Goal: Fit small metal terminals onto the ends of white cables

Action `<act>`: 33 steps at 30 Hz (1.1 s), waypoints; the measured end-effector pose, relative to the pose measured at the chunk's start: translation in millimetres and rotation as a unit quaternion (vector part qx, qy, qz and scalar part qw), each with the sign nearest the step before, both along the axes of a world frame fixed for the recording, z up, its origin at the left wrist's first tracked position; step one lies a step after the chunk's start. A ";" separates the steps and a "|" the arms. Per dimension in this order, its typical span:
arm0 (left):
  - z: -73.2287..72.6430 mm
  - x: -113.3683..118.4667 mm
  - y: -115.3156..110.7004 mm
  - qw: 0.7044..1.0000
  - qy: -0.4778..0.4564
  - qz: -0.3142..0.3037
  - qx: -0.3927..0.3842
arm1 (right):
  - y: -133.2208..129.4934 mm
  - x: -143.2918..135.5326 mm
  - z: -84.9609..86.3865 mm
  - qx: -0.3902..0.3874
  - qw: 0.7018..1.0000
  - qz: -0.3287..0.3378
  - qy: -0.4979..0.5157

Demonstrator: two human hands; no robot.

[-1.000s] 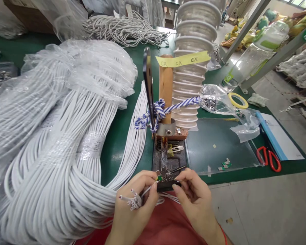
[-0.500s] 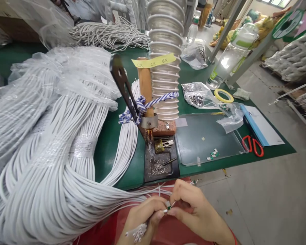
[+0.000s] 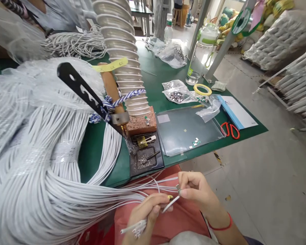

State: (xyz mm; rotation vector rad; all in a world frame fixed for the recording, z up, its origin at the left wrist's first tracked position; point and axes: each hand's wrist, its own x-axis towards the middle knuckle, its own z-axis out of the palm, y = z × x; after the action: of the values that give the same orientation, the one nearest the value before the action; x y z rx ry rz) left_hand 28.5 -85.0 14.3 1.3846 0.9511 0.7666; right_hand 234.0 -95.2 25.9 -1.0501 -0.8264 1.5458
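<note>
My left hand is closed round several white cables, whose cut ends stick out below its palm. From its fingertips a single white cable slants up to my right hand. The thumb and forefinger of that hand pinch a small flat metal-and-green connector piece at the cable's end. Whether the two are joined cannot be made out. A tiny yellowish bit shows at my left fingertips. The large bundle of white cables runs from the left across the lap to the hands.
A soldering iron tied with cord stands over a black tray, beside a brick and ribbed hose. To the right are a clear plastic sheet, small green boards, red-handled scissors, tape and a bottle.
My hands have moved slightly apart, and more of the single cable shows between them. The view has turned right, so the bench things sit further left in the picture.
</note>
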 end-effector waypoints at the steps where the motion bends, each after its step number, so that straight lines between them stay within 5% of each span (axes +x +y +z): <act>1: 3.1 1.7 -1.5 1.000 0.007 -0.026 0.007 | -0.7 -2.1 0.4 -0.013 0.999 -0.005 0.030; 6: 11.5 -2.0 -12.1 0.993 0.050 -0.100 0.039 | -5.7 -10.0 6.5 -0.032 0.995 0.004 0.097; 13: 21.3 -8.3 -26.4 0.995 0.061 -0.072 0.030 | -20.6 -14.2 5.5 -0.030 0.990 0.023 0.138; 16: 21.3 -4.7 -32.6 0.998 0.021 0.018 -0.053 | -24.7 -11.7 5.6 -0.008 0.994 0.025 0.102; 19: 16.1 -1.4 -35.9 0.981 -0.013 0.158 -0.116 | -25.6 -1.0 10.1 0.046 0.998 0.025 -0.033; 22: 7.8 -2.5 -34.3 0.968 -0.040 0.216 -0.122 | -24.5 17.3 16.8 0.085 0.984 0.006 -0.160; 28: -12.2 -13.7 -25.1 0.982 -0.021 0.122 -0.141 | -28.6 49.2 29.9 0.156 0.953 -0.052 -0.254; 33: -22.1 -14.2 -23.4 0.985 -0.009 0.046 -0.169 | -33.0 47.0 33.4 0.128 0.931 0.021 -0.340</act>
State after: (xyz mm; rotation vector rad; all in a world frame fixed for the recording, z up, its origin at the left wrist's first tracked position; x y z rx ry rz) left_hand 14.2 -108.4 -7.8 1.0436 1.0818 0.6491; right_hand 280.9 -128.2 59.3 -1.3923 -1.4870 1.0542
